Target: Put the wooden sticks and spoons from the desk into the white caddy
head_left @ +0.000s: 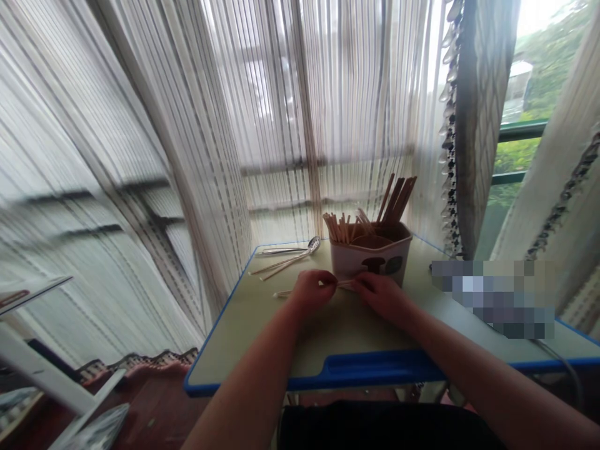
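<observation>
My left hand point(315, 290) and my right hand point(382, 292) are close together over the table, both with fingers pinched. A thin pale chopstick point(345, 284) spans the gap between them, gripped at both sides. Left of my left hand a pale stick end point(282, 294) shows; whether it belongs to the same chopstick I cannot tell. Just behind my hands stands a utensil holder point(344, 256) with a dark mushroom picture. Light chopsticks point(344, 230) fill its left part, and darker brown chopsticks point(399, 197) lean out at the back right.
A slotted spoon point(314, 244) lies at the table's back left beside loose pale chopsticks point(280, 265). The light table point(244, 340) has a raised blue rim. On the right sits a blurred-out object point(497, 300) with a cable point(557, 356). Striped curtains point(276, 125) hang behind.
</observation>
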Demonstrator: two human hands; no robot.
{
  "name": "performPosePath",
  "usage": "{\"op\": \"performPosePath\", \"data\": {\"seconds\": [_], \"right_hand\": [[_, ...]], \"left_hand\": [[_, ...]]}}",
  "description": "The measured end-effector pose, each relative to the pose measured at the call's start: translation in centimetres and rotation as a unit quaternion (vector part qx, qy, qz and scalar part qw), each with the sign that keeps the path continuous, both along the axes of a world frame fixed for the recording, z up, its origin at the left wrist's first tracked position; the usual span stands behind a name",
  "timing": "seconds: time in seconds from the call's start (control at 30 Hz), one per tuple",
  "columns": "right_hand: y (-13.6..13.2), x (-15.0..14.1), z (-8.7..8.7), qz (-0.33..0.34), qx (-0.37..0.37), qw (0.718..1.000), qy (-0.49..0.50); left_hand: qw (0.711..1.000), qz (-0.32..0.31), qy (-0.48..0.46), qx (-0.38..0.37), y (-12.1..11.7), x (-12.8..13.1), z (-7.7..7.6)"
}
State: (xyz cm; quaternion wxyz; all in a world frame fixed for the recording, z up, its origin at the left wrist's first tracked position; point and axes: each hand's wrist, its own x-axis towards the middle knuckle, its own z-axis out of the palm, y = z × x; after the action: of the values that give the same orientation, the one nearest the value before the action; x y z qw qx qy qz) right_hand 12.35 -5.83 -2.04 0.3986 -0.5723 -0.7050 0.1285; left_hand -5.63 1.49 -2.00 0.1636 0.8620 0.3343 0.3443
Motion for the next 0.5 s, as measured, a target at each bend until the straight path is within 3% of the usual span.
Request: {"op": "performPosePath", "data": {"seconds": [0.13,0.3,0.4,0.5], "right_hand": [[0.0,0.4,-0.1,-0.043,0.082,0.995,0.035],[-1.0,1.3,0.5,-0.143,0.191,0.968,0.081],[-1.4,1.9,0.9,-0.217,0.253,0.934,0.126],[-1.3,2.6,1.2,-0.269,0.284,0.905,0.168]], "left_hand": [[1.000,0.022,-0.014,-0.008,-0.1,-0.3,0.2],[0.994,0.084,-0.047,-0.053,0.7,-0.9,0.0],[0.984,0.077,-0.088,-0.137,1.3,-0.9,-0.2],[0.959,0.023,-0.142,-0.243,1.5,-0.7,-0.2]]}}
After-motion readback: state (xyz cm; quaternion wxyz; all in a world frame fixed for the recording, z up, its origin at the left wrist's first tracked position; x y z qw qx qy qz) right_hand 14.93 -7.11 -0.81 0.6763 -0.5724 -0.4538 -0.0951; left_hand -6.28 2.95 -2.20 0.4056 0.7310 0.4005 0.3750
